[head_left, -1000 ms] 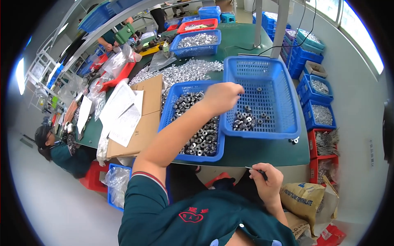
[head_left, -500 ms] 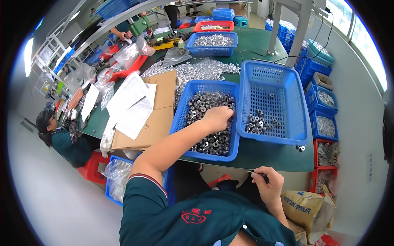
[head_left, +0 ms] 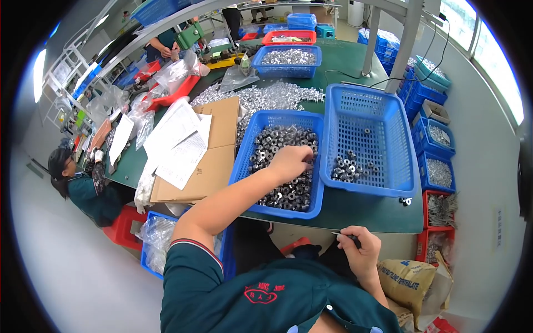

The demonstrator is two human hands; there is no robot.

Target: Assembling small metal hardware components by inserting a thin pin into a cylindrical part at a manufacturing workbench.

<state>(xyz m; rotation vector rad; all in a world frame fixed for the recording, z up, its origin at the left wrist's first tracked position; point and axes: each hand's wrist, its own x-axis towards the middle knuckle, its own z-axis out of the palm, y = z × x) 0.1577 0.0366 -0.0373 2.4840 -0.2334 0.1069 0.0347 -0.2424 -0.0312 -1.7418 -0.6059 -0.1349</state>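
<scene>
My left hand [head_left: 291, 164] is down in the near blue basket [head_left: 237, 176], its fingers curled together among many small dark metal rings [head_left: 284, 136]. What those fingertips pinch is hidden by the hand. Over my lap, before the table edge, my right hand [head_left: 362, 251] is closed round a small slim tool [head_left: 354, 238] with a dark handle and a thin pale tip pointing left. The exact kind of tool is too small to tell. To the right, a second blue basket [head_left: 383, 191] holds fewer of these rings, gathered at its lower left.
Loose shiny metal parts [head_left: 277, 93] cover the table behind the baskets. Cardboard [head_left: 222, 139] with paper sheets [head_left: 180, 147] lies left. Stacked blue crates [head_left: 436, 141] stand at right, with a sack [head_left: 408, 280] below. A co-worker [head_left: 83, 191] sits far left.
My left hand has shifted slightly within the near basket, its fingers more curled. My right hand stays almost in place with the tool.
</scene>
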